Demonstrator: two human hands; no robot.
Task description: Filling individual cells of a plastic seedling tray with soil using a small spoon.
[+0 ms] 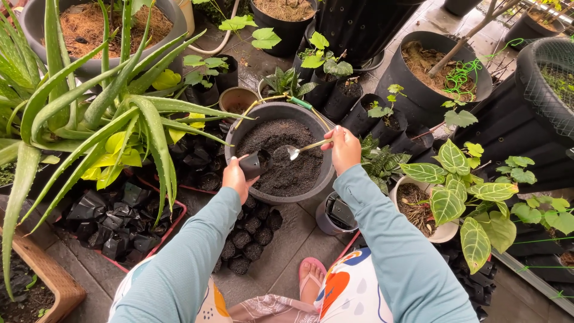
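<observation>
My left hand (238, 178) holds a small black plastic nursery bag (257, 164) tilted over a large grey tub (327, 173) of dark soil (287, 152). My right hand (344, 148) grips the yellowish handle of a metal spoon (295, 151). The spoon's bowl hovers just above the soil, close to the bag's open mouth. Both arms wear light teal sleeves.
Several filled black bags (248, 236) stand on the paving below the tub. A red tray (122, 221) of empty black bags lies left, under a big aloe (89, 113). Potted plants ring the tub; a veined-leaf plant (457, 185) stands right. My sandalled foot (311, 278) rests near.
</observation>
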